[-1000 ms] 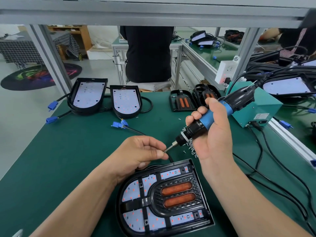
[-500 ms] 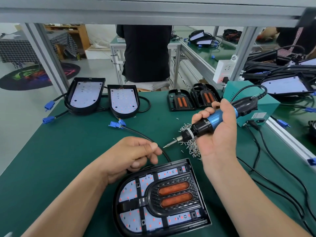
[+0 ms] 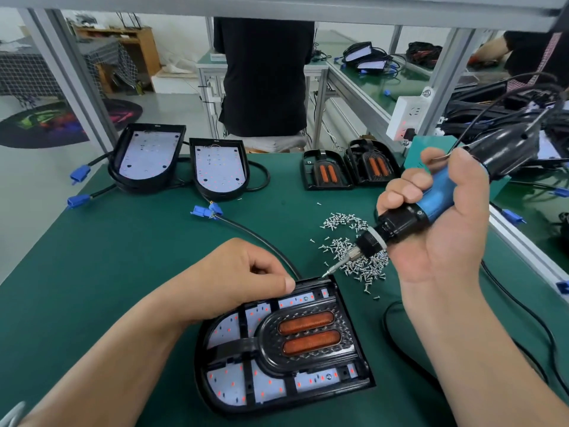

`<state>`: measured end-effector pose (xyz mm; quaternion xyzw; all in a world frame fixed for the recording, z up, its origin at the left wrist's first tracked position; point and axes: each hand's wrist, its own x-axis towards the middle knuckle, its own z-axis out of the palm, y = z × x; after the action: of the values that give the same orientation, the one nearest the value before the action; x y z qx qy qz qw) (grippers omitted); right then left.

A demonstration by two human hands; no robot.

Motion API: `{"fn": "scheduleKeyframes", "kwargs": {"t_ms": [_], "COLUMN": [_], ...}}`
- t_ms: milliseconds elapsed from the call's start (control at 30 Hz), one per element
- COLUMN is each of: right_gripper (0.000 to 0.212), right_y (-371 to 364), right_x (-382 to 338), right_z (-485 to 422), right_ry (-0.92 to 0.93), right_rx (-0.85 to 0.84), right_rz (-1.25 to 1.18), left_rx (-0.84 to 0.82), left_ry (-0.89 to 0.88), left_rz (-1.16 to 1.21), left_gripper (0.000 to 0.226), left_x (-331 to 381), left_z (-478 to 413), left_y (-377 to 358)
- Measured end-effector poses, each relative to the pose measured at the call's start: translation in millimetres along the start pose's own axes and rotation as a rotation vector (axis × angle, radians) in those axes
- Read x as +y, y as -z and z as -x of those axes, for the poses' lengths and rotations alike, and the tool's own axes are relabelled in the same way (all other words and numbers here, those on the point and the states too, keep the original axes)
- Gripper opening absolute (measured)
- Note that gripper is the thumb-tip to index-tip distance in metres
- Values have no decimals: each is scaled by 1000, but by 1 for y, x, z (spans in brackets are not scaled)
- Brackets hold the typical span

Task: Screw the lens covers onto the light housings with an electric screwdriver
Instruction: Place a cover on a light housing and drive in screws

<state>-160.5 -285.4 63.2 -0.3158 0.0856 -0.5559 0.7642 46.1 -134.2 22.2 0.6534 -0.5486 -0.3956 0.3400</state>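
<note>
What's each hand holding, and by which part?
Right hand grips the electric screwdriver around its blue mid-body. Left hand rests curled on the top edge of the near housing; anything pinched is hidden.

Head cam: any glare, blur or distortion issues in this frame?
Head view: the light is even and soft, with only faint shadows on the table. There are small glare spots on the glossy lens cover. The screwdriver tip and screws are sharp. Wide-angle distortion tilts the frame posts near the edges, and the top right corner is a dark smear.
</note>
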Motion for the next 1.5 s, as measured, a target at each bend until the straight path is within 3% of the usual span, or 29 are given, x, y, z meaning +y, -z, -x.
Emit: {"fn": "scheduleKeyframes", "kwargs": {"t_ms": [367,833,1233,1400,1500], "right_gripper": [19,19,17,42,45], "right_y": [-12,-15,-16,-23,-31], "right_x": [4,7,11,12,17], "right_z": [10,14,18,22,22], "right_ry": [-1,26,21,-18,-61], "right_rx": [-180,-240,-321,-489,-530], "right_rz": [207,315,365,386,437], "left_rx": [47,55,56,52,37], "left_ry": [-33,-25,-16,-9,-7], "left_rz": [-75,-97,-113,-168,-188], "left_gripper": [26,16,21,23,24], "left_x": [-1,7,8,6,5], "left_z": [-1,3,2,0,-2], "left_y": [-5,-6,-8,-12,-15]}}
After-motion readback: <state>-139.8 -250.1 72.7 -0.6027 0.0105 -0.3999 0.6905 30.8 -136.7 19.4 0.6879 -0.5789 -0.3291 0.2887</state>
